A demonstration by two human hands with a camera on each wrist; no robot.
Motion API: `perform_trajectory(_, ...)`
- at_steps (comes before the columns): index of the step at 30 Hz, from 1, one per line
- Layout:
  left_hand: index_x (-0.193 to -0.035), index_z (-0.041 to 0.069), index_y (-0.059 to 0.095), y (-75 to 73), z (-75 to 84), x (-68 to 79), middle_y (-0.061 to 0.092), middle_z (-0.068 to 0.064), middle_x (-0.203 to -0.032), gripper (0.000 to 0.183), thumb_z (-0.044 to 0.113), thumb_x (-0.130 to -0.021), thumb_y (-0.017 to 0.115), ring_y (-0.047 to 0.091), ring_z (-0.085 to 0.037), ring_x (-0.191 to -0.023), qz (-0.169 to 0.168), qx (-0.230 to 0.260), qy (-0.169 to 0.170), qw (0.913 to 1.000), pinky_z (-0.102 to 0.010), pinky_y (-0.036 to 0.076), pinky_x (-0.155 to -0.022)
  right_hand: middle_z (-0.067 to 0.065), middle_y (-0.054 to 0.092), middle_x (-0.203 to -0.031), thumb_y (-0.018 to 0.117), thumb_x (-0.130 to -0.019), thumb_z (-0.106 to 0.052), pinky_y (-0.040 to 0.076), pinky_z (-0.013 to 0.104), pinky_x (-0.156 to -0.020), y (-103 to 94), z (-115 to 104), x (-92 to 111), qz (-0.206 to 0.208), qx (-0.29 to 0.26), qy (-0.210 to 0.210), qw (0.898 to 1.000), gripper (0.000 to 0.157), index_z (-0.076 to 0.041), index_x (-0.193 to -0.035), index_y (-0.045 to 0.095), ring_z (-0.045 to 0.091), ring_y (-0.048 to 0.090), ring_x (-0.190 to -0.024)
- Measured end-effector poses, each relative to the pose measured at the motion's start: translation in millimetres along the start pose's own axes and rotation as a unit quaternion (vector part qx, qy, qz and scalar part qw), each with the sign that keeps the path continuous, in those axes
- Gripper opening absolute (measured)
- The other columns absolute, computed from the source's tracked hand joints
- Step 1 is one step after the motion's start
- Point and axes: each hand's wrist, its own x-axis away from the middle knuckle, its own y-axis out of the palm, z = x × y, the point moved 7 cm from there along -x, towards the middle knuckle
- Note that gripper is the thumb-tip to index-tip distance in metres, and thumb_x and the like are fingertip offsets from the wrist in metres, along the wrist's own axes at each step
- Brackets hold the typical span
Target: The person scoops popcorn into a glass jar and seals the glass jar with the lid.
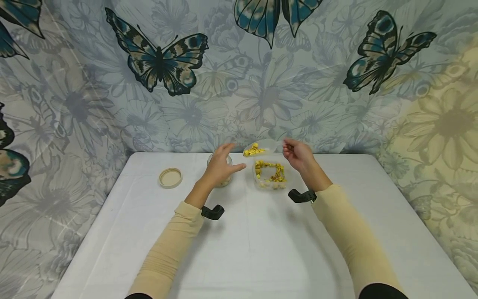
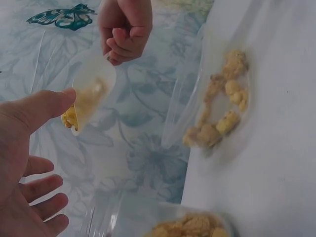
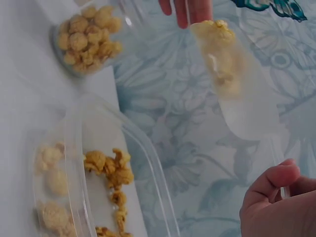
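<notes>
My right hand (image 1: 300, 157) pinches the handle of a translucent plastic scoop (image 3: 249, 106), raised above a clear plastic container (image 1: 263, 185). Yellow popcorn (image 1: 254, 149) lies in the scoop. More popcorn (image 3: 118, 175) sits in the container, around a bare patch of its bottom. With thumb and fingers spread, my left hand (image 1: 219, 167) hovers by a clear jar (image 2: 123, 212) and partly hides it in the head view. The jar holds popcorn (image 3: 89, 37). In the left wrist view the thumb overlaps the scoop's tip; whether it touches cannot be told.
A round pale lid (image 1: 170, 178) lies on the white-covered table (image 1: 239, 245), left of the jar. Behind the table's far edge hangs a butterfly-and-flower print cloth (image 1: 194, 112), close to the scoop. Dark wrist cameras (image 1: 213, 212) stick out from both wrists.
</notes>
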Motion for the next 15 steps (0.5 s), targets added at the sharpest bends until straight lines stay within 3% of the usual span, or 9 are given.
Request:
perform_trajectory(10, -0.152, 0.015, 0.035, -23.3, -32.7, 10.9, 0.028, -0.011, -0.158, 0.086, 0.045, -0.082, 0.076, 0.026, -0.034, -0.146, 0.015, 0.003, -0.052, 0.9985, -0.058, 0.031, -0.115, 0.004, 0.054, -0.075, 0.045, -0.103, -0.01, 0.041, 0.019, -0.05, 16.9, 15, -4, -0.012, 0.01, 0.0, 1.0, 0.012, -0.009, -0.114, 0.047, 0.011, 0.05, -0.059)
perform_trajectory(15, -0.152, 0.015, 0.034, -27.8, -45.8, 15.0, 0.026, -0.011, -0.158, 0.088, 0.046, -0.081, 0.076, 0.024, -0.035, -0.147, 0.02, 0.009, -0.071, 0.9972, -0.06, 0.029, -0.115, 0.004, 0.056, -0.071, 0.046, -0.103, -0.01, 0.044, 0.017, -0.05, 19.2, 20, -8, -0.004, 0.022, -0.006, 1.0, 0.01, -0.005, -0.111, 0.049, 0.01, 0.052, -0.058)
